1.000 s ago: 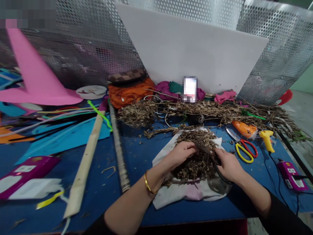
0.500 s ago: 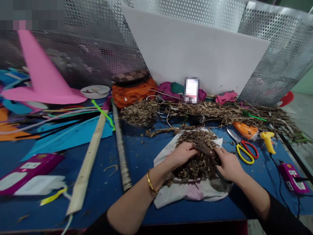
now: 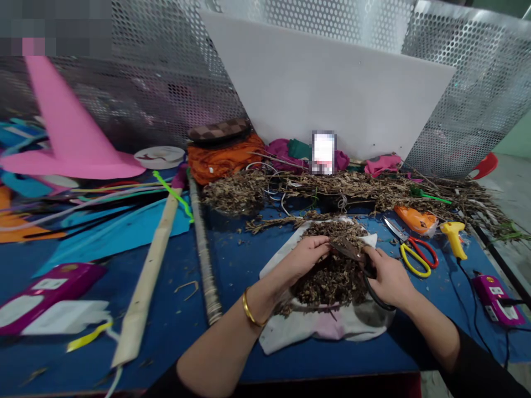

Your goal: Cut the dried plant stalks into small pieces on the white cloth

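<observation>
My right hand (image 3: 392, 278) is closed around the black handles of a pair of scissors (image 3: 347, 250). Their dark blades point left, over a heap of crumbled dried plant (image 3: 319, 287). At the blade tips, my left hand (image 3: 306, 257) has its fingers pressed together; what they pinch is too small to make out. Under the heap lies a white cloth (image 3: 286, 341) with a pinkish patch, spread on the blue table (image 3: 174, 331).
Dried stems (image 3: 352, 188) run along the back. To the right lie red-and-yellow scissors (image 3: 415, 254), a yellow glue gun (image 3: 454, 239) and a purple power strip (image 3: 498, 298). A wooden stick (image 3: 151, 276), a wrapped rod (image 3: 203, 254) and a pink pointed hat (image 3: 70, 127) are left.
My left hand has shifted slightly left and up, a little away from the blades. My right hand keeps the scissors in nearly the same place. The view has moved slightly.
</observation>
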Tool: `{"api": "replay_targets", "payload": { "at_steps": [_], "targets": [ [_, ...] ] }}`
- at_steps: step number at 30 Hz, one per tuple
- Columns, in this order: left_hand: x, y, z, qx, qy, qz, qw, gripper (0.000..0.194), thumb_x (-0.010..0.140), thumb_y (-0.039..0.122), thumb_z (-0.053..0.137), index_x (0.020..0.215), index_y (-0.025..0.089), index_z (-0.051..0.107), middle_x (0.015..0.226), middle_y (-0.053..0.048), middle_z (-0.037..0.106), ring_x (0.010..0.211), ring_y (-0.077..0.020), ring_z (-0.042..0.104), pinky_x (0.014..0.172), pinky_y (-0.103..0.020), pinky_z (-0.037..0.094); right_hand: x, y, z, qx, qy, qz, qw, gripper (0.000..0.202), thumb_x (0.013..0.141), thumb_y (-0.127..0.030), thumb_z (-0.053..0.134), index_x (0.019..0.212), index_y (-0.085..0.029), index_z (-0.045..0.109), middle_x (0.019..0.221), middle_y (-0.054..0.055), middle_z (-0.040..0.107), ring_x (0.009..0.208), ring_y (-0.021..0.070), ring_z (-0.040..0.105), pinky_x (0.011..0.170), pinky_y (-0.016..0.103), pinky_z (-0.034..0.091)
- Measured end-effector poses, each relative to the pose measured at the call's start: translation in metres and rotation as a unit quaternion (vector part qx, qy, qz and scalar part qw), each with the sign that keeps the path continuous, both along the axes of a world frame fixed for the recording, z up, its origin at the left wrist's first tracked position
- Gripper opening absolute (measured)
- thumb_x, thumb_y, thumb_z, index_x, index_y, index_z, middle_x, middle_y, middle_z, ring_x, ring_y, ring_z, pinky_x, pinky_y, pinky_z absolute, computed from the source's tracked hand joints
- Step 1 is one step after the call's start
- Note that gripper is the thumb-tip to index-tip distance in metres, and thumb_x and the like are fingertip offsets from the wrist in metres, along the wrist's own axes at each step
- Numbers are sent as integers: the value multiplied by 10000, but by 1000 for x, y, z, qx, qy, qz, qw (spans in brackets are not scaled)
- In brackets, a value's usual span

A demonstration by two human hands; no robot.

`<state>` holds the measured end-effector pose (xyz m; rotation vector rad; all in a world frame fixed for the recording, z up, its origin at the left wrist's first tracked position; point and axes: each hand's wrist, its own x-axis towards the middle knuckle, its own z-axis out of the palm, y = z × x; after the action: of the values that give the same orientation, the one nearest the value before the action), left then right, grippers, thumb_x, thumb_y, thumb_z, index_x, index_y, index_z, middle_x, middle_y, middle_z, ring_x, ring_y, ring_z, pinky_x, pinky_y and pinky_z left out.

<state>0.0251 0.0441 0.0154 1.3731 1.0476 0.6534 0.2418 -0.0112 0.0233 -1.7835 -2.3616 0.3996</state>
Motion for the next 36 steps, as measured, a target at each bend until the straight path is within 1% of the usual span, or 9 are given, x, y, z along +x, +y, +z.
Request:
{"api": "replay_targets", "payload": {
  "at_steps": [2,6,10,12,17,22,27,31,36],
  "targets": [
    [1,-1,-1,9,8,-11,1000,288,733,417,508,672,137,536,546,52,405,518,-78,320,505,-203,236,-1,-1,1,-2,5,6,1000,447,775,-322,505,1199,-205,423,1078,66,545,807,183,562,650,243,349],
    [4,-2,-1,29,25,-35,999,285,731,410,503,632,145,534,533,44,438,515,-85,360,513,-211,264,-1,-1,1,-12,-5,12,1000,437,763,-295,498,1185,-204,429,1066,69,544,816,183,560,657,241,348],
    [6,-3,1,39,40,-38,998,245,710,369,507,619,146,548,513,45,434,511,-91,372,510,-214,269,-1,-1,2,-26,-12,28,999,388,773,-267,468,1154,-200,442,1028,71,561,834,183,561,668,239,343],
    [7,-3,2,33,44,-37,998,233,702,355,502,620,144,554,508,43,436,513,-94,377,510,-214,267,0,-1,3,-36,-11,34,999,359,778,-254,460,1133,-200,451,1008,66,573,839,181,562,667,235,340],
    [7,-4,1,-2,25,-22,999,225,681,342,510,664,130,585,513,46,430,507,-88,351,503,-213,243,1,0,1,-56,-14,34,998,322,745,-204,479,1067,-199,468,964,56,590,840,173,558,668,224,331],
    [7,-3,-3,-15,15,-18,1000,240,672,343,514,687,123,608,529,40,440,509,-87,338,501,-212,235,1,0,-2,-55,-26,34,998,400,754,-213,473,1152,-199,435,1004,64,585,872,181,555,688,230,340],
    [9,-3,-8,9,27,-36,999,218,676,323,519,666,126,613,505,47,421,506,-90,339,500,-215,235,-2,-1,-1,-36,-46,24,998,479,750,-252,480,1217,-190,392,1086,89,548,912,202,548,711,252,355],
    [7,-2,-8,4,37,-41,998,244,681,338,511,676,120,620,519,39,449,515,-94,347,509,-218,246,-1,0,-3,-45,-40,41,997,415,765,-232,458,1177,-194,420,1049,78,566,894,193,556,699,244,354],
    [6,-2,-1,1,56,-34,998,276,688,367,515,683,115,627,534,32,449,532,-100,357,518,-221,248,3,2,-8,-55,-37,43,997,403,774,-213,457,1175,-197,423,1036,76,583,882,184,559,693,235,347]
  ]
}}
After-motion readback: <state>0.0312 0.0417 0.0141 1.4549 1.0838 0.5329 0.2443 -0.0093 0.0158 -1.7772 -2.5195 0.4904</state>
